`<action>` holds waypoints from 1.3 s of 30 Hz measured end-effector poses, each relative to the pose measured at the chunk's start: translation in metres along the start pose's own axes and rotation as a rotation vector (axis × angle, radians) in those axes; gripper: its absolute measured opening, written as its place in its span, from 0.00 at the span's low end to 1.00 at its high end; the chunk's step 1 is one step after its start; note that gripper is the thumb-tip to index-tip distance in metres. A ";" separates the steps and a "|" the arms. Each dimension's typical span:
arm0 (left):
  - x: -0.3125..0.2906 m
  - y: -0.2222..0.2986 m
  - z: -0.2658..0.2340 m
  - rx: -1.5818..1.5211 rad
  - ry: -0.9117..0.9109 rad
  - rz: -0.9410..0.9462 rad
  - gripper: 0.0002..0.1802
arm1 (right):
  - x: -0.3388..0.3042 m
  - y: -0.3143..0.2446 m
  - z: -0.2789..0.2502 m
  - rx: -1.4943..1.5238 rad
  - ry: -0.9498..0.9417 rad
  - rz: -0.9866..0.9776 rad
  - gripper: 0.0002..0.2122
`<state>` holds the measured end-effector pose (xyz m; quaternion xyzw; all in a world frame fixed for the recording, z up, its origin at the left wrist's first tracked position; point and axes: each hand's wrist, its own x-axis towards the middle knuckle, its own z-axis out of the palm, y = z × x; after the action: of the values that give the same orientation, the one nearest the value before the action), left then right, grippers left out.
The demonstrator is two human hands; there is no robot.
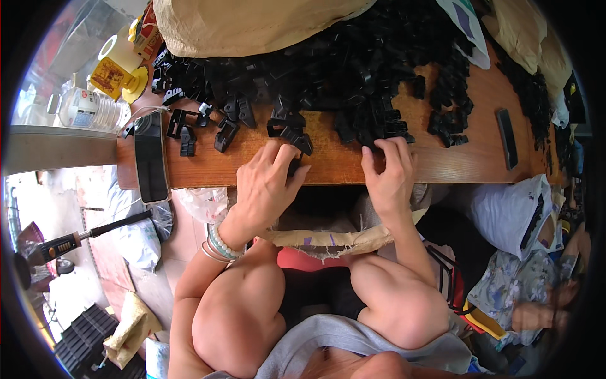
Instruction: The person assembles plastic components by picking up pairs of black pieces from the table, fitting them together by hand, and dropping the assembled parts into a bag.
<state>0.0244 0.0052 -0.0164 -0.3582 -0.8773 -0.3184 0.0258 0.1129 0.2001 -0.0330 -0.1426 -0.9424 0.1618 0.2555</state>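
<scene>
Reddish-brown wooden worktop (442, 169) spans the upper half of the view, its near edge just above the person's bare knees (240, 316). Across its far side spreads a dense heap of small black moulded-plastic parts (328, 79), partly hidden by a large tan paper sack (252, 28). Loose parts fringe the heap's near side, probably so that single ones are easy to pick out.

A bare left hand (265, 180) is at the near edge, its thumb and index finger apparently pinching a small black plastic piece (294, 166); keeping it low there likely spares the arm a long reach. Beside it, the right hand (391, 177) has its fingers bent and thumb apart, tips at the heap's fringe; whether they grip a part, I cannot tell.

Below the edge, a frayed tan paper rim (334, 240) stretches between the forearms, presumably placed there to be close to both hands. A black flat smartphone (150, 161) lies at the worktop's left end and a narrow black bar (507, 139) toward its right, both seemingly set aside from the handling space.
</scene>
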 end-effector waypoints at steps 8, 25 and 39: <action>0.011 0.004 -0.012 -0.178 -0.037 -0.018 0.09 | -0.022 0.006 -0.007 0.336 -0.005 0.094 0.12; 0.013 0.014 -0.005 -0.642 -0.431 -0.237 0.22 | -0.017 -0.010 -0.018 0.771 -0.049 0.083 0.11; 0.005 0.028 0.006 -1.068 -0.459 -0.397 0.19 | -0.016 -0.012 -0.019 0.778 -0.072 -0.116 0.11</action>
<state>0.0404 0.0269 -0.0047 -0.2108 -0.6299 -0.6273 -0.4065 0.1345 0.1880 -0.0197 0.0240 -0.8256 0.4973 0.2657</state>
